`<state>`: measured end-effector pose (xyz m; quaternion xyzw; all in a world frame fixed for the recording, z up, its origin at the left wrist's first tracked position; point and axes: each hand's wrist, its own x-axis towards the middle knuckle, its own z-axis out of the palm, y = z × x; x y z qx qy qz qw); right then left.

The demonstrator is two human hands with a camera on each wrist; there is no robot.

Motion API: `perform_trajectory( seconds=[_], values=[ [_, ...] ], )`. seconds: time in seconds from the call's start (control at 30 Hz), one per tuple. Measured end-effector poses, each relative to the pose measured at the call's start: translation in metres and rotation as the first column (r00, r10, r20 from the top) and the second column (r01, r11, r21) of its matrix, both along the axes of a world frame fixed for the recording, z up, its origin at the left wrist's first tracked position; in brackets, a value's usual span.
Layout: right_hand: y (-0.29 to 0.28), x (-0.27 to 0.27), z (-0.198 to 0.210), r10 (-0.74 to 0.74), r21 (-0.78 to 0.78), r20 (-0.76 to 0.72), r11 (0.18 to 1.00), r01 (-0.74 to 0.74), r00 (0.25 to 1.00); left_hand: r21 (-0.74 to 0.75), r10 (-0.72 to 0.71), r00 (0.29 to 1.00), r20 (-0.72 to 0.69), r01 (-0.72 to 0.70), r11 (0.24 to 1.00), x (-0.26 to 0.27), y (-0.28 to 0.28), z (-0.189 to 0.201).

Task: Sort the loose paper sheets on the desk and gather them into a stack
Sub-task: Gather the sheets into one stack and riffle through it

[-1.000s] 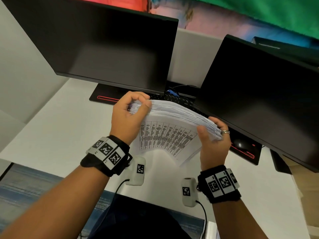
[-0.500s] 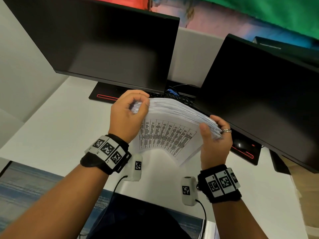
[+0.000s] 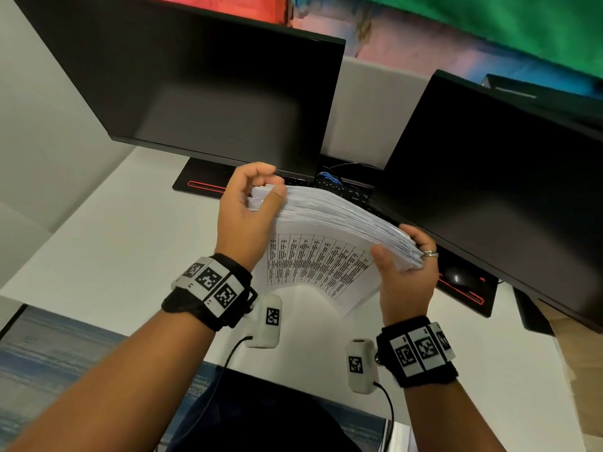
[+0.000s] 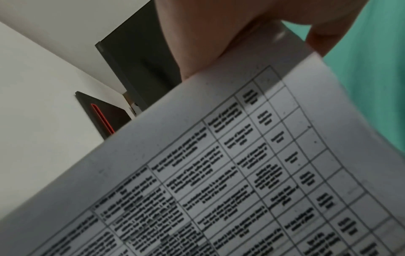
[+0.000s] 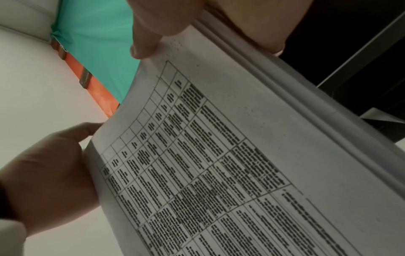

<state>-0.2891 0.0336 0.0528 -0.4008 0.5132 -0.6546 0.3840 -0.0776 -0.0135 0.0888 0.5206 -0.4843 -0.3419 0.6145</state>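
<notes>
A thick stack of paper sheets (image 3: 332, 223) is held on edge above the white desk (image 3: 107, 249), the sheet facing me printed with a table. My left hand (image 3: 251, 203) grips its upper left corner, thumb on the near face and fingers curled over the top. My right hand (image 3: 404, 269) holds the lower right corner, thumb on the printed face and fingers behind. The left wrist view shows the printed sheet (image 4: 252, 173) under the left hand (image 4: 208, 34). The right wrist view shows the stack (image 5: 241, 155) with my thumb (image 5: 146, 39) on it.
Two dark monitors stand at the back, one on the left (image 3: 195, 83) and one on the right (image 3: 496, 177), their bases with red stripes on the desk. A keyboard (image 3: 339, 187) lies behind the stack. A mouse (image 3: 456, 277) sits under the right monitor.
The stack and both hands stay almost where they were. My left hand has shifted slightly up and left on the corner, its fingers lifted a little higher over the top edge.
</notes>
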Motion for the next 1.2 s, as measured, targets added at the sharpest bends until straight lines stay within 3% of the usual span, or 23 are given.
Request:
perform_trajectory(
  seconds=[0.17,0.43,0.67,0.9,1.07,1.2],
  values=[
    [0.002,-0.001,0.0,0.003,0.018,-0.012,1.0,-0.002,1.0,0.048,0.034,0.998,-0.053,-0.031,0.998,0.002,0.0,-0.004],
    [-0.001,-0.005,-0.005,0.016,0.067,-0.04,0.998,-0.013,0.999,0.061,-0.069,0.982,0.173,0.059,0.996,0.012,-0.004,0.001],
    [0.001,-0.002,-0.005,0.03,0.108,-0.028,0.994,-0.027,0.999,0.167,-0.068,0.993,0.098,0.051,0.985,0.013,-0.013,0.009],
    [0.001,-0.002,-0.005,0.033,0.139,0.002,0.99,-0.033,0.999,0.137,-0.094,0.928,0.361,0.048,0.989,0.019,-0.019,0.02],
    [0.001,0.0,-0.005,0.026,0.158,0.009,0.987,-0.027,1.0,0.132,-0.026,0.939,0.343,-0.021,0.991,0.016,-0.018,0.016],
    [0.001,0.001,-0.003,0.021,0.155,0.012,0.988,-0.023,1.0,0.159,0.088,0.981,0.175,-0.117,0.98,0.013,-0.015,0.011]
  ],
)
